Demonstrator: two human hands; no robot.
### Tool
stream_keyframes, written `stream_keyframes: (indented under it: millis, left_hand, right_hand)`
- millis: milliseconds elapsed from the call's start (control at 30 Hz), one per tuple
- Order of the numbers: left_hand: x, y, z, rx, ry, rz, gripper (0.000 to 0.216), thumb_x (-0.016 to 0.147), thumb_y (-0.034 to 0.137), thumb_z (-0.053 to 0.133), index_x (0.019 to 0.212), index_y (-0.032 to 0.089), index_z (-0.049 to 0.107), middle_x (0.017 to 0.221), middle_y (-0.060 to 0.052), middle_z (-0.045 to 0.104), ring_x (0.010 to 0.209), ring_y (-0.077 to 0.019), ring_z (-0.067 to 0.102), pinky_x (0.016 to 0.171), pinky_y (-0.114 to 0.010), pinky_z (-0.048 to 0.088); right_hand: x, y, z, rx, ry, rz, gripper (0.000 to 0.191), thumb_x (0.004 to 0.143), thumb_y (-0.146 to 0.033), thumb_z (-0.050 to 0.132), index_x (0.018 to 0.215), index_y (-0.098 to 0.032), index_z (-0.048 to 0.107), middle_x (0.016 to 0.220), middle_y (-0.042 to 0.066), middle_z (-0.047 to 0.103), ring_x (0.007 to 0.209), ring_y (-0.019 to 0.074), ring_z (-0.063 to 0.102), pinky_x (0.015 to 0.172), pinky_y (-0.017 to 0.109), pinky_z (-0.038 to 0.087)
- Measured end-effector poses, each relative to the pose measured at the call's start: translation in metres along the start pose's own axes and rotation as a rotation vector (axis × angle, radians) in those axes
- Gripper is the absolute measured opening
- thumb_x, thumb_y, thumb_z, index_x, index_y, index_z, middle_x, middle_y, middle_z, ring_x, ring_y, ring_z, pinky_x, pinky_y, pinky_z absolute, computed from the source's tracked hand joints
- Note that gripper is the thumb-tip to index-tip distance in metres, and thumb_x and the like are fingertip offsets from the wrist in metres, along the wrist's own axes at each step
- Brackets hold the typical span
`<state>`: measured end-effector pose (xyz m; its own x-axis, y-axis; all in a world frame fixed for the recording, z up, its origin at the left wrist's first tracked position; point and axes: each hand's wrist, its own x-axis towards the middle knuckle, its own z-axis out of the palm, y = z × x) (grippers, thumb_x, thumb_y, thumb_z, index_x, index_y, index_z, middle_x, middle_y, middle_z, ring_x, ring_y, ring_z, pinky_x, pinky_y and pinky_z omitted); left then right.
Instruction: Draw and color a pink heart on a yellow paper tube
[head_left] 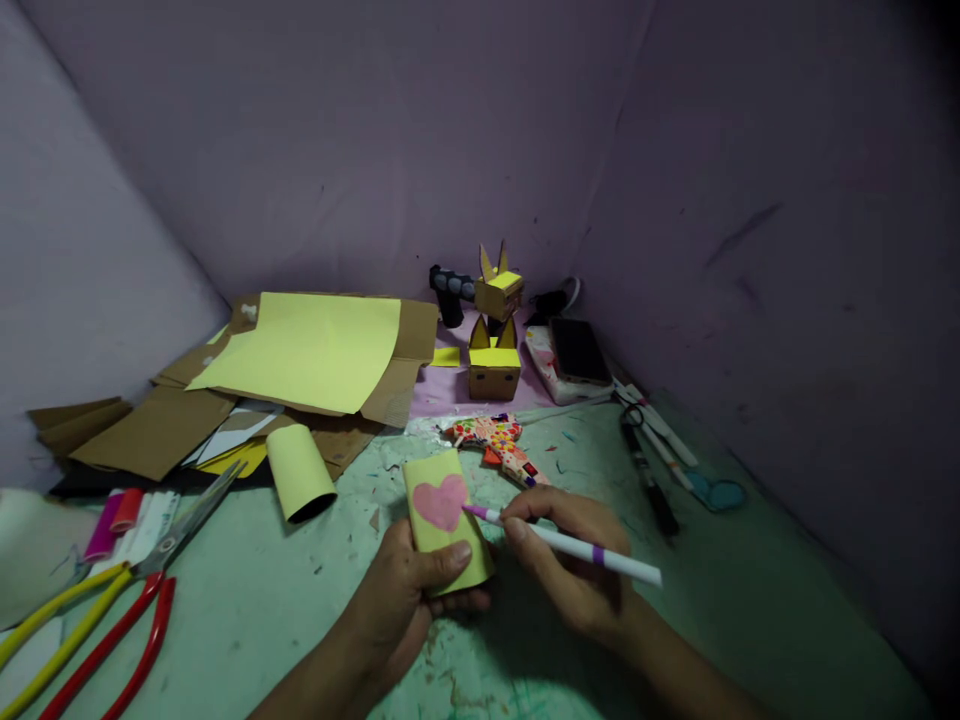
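The left hand [424,582] grips a yellow paper piece with a gently curved lower edge [433,540], thumb across the front and fingers behind and beneath it. The piece is held above the near middle of the pale green tabletop [247,610], tilted, its front facing the wearer. That front bears a solid pink heart [441,502].

The right hand [574,550] pinches a slim white marker with a purple tip and purple band [570,545] between thumb and fingers. The tip is at the heart's right edge; actual contact cannot be confirmed.

Just beyond the held piece lies a floral-patterned glue gun with an orange trigger [491,435]. To its left, a hollow yellow tube with a dark interior [298,470] lies on its side, open end towards the wearer. Further left, open metal scissors with one yellow and one red handle [168,545] point away from the wearer.

At the rear left, a large yellow paper sheet [307,350] rests upon brown cardboard pieces [154,430]. At the rear centre stands a brown cardboard box with pointed ears and a yellow top [495,378]; a similar eared box [498,297] is behind it.
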<state>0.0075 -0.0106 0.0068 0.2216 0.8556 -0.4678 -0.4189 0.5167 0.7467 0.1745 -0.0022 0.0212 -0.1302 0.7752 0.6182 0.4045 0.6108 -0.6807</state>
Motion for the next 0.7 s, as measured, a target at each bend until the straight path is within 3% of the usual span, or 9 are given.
stream_keyframes:
  millis: [700]
  left_hand:
    - [0.0007, 0.0009, 0.0019, 0.006, 0.05, -0.002, 0.046, 0.047, 0.026, 0.089, 0.082, 0.011, 0.063, 0.069, -0.007, 0.067, 0.061, -0.0186, 0.061, 0.049, -0.027, 0.053]
  right_hand:
    - [0.003, -0.0059, 0.0015, 0.032, -0.027, -0.04, 0.013, 0.078, -0.015, 0.056, 0.067, -0.018, 0.062, 0.053, -0.001, 0.063, 0.043, 0.0103, 0.057, 0.043, 0.02, 0.041]
